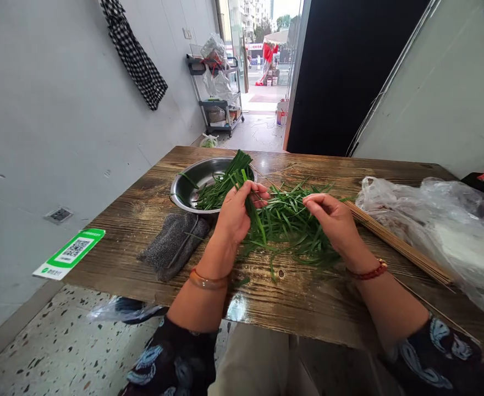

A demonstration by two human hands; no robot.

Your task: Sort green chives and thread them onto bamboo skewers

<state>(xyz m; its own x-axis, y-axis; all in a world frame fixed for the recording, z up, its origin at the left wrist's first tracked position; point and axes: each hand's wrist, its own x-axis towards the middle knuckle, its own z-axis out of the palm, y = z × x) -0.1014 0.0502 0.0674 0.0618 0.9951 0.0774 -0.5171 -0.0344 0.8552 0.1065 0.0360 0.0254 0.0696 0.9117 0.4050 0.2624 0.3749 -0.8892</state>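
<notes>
My left hand (238, 212) is closed around a few green garlic chives (259, 225), whose ends stick out above and below the fingers. It hovers by the near right rim of a steel bowl (180, 201), in which a bundle of cut chives (213, 193) lies. My right hand (331, 220) is raised over the right side of a loose heap of chives (285, 217), thumb and fingertips pinched together. Whatever those fingertips hold, if anything, is too small to make out. The heap spreads across the tabletop between both hands.
A bundle of thin bamboo skewers (402, 242) lies right of my right hand, beside clear plastic bags (440, 220). A dark grey mesh cloth (176, 245) sits before the bowl. The wooden table (143, 214) has a green QR-code card (71, 254) at its left edge.
</notes>
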